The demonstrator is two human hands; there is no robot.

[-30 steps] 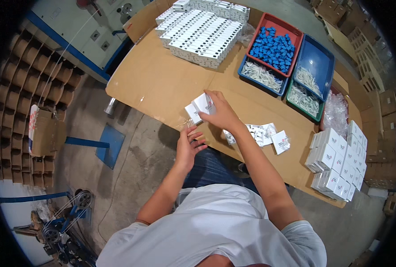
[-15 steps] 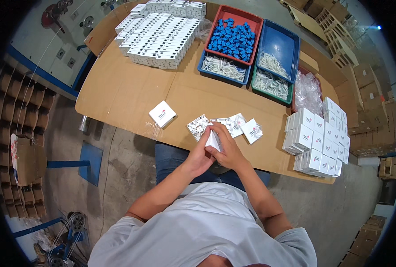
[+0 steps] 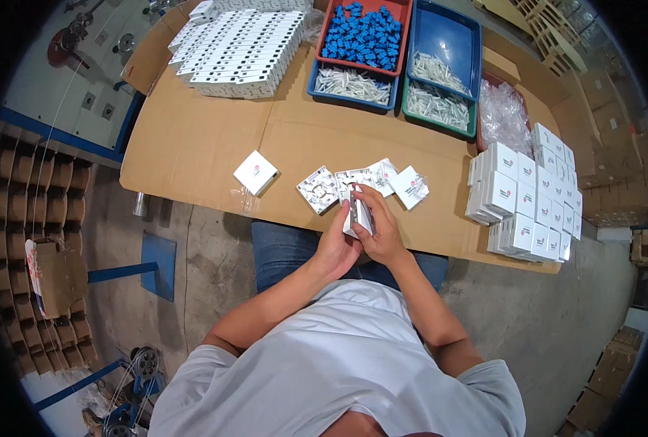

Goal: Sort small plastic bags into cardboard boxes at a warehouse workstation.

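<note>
Close in front of me at the table's near edge, my left hand and my right hand both grip one small white box. It is tilted, and a dark strip shows along its side. Just beyond my fingers lies a printed card with brown and black patterns. Another printed piece lies partly behind my right fingers. To their right is a white box with clear film about it. A lone white box with a small red mark rests off to the left.
On the cardboard-covered table, rows of white boxes fill the far left. Trays hold blue plastic parts and white slim pieces. A blue tray, clear plastic bags and stacked white boxes stand right.
My hands have turned the held box so its dark-striped side shows more. The view has shifted slightly, moving the table's contents in the picture.
</note>
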